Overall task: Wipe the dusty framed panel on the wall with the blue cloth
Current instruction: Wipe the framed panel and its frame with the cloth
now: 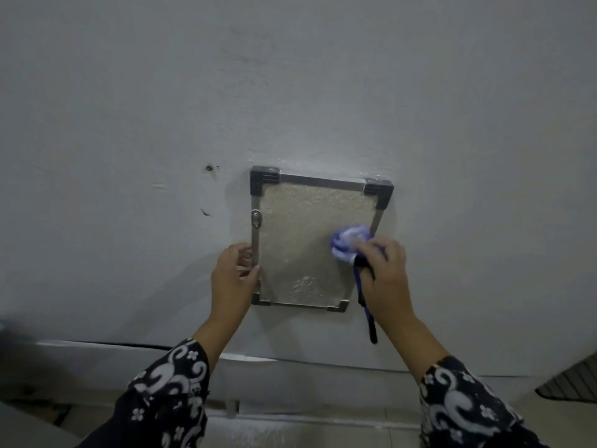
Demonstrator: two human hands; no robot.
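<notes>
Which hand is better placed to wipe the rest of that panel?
The right hand: it grips the blue cloth, bunched against the panel near its right edge. The left hand only grips the frame at left.

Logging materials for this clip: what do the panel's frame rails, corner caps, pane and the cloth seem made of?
Frame rails: likely brushed metal, dull grey sheen. Corner caps: probably dark moulded plastic, ribbed. Pane: pebbled, frosted glass or plastic; unclear which. Blue cloth: soft fabric, bunched into folds.
</notes>
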